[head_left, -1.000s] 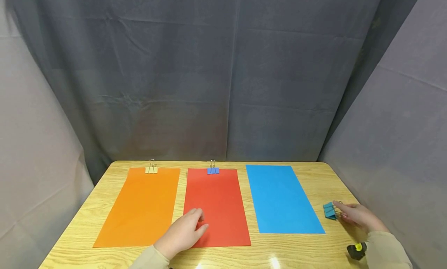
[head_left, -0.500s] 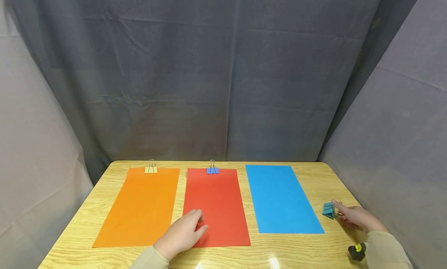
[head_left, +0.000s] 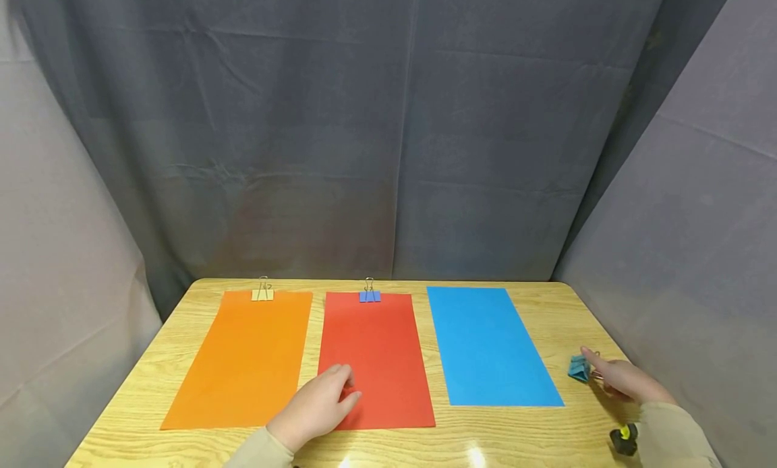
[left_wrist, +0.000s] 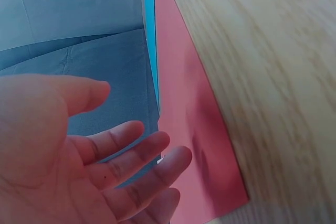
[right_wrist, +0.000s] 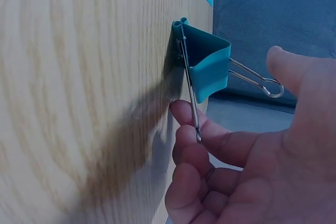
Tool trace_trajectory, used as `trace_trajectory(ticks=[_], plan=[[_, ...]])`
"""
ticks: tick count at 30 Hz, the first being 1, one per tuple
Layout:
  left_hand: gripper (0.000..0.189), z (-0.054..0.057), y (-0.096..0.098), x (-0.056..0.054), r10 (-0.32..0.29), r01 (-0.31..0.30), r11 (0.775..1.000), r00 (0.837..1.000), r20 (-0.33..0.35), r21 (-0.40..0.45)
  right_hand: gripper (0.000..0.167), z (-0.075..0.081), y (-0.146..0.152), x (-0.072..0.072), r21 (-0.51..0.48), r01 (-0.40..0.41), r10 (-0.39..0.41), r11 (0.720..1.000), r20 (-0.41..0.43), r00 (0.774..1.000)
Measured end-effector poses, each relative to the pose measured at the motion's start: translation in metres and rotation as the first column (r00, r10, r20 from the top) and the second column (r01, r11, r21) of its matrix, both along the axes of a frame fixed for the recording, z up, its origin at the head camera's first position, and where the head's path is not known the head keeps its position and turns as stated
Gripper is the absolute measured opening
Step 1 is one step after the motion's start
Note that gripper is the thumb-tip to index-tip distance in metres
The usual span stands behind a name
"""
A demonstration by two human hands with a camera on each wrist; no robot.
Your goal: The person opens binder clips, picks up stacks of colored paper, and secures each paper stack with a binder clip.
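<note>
In the head view, a teal binder clip [head_left: 579,369] lies at the right of the table, and my right hand [head_left: 628,380] holds it by its wire handles. The right wrist view shows one wire handle of the clip [right_wrist: 210,77] among my curled fingers; my thumb is beside the other handle, with a small gap visible. Over the lower left part of a red sheet of paper [head_left: 388,360] is my left hand [head_left: 317,406], its fingers loosely bent and nothing in them. The left wrist view shows that palm and its spread fingers.
An orange sheet [head_left: 243,367] with a yellow binder clip [head_left: 263,295] lies at the left. A blue binder clip [head_left: 369,297] sits on the red sheet's far edge. A blue sheet [head_left: 494,353] lies right of it. Grey curtains [head_left: 303,151] enclose the table [head_left: 516,434].
My right hand shifts the teal binder clip slightly left, then a little right, and the clip turns somewhat. My left hand stays over the red sheet.
</note>
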State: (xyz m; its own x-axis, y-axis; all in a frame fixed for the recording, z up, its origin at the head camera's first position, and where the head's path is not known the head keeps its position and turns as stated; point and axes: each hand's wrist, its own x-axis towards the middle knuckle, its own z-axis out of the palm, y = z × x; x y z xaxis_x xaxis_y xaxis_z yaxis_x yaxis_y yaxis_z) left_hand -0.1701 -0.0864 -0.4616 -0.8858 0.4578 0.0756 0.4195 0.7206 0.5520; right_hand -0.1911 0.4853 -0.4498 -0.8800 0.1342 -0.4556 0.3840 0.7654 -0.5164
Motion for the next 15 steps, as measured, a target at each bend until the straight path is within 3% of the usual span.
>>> trace_trajectory(ticks=[8,15], plan=[[0.018,-0.0008,-0.0004,-0.0007,-0.005,0.005,1.000,1.000,0.014,0.004,0.069,0.0004,0.0023,0.0002,-0.043,0.034,-0.032,0.999,0.044,0.999],[0.019,-0.0026,0.0000,-0.0010,-0.007,0.007,1.000,1.000,0.000,-0.008,0.104,-0.0024,0.0029,-0.0028,-0.031,0.026,-0.024,0.999,0.049,0.999]])
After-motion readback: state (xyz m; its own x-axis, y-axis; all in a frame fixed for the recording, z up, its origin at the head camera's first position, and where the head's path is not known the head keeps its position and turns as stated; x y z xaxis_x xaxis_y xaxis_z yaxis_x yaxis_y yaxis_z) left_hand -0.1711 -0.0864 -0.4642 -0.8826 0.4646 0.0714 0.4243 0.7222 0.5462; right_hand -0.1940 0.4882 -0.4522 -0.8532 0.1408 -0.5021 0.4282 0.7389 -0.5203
